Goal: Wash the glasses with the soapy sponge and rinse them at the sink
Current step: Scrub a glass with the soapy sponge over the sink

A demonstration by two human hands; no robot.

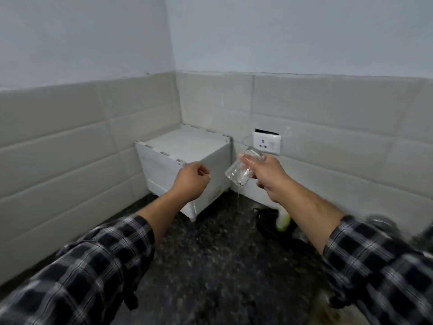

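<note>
Dark speckled stone formed the counter below both hands. The right hand gripped the glass with its fingers wrapped round the upper, base end. The glass was clear and wet, tilted so its mouth pointed down and toward the left hand. A thin thread of water fell from its lower rim toward the counter. The left hand was raised just beside the glass but apart from it, its fingers curled into the palm and holding nothing. Behind the left hand stood a white box in the corner of the tiled wall. Just behind the right hand, a white socket was set in the tiles. Under the right forearm stood a bottle, pale and green, with something black beside it that was too blurred to name. Checked sleeves covered both forearms.
</note>
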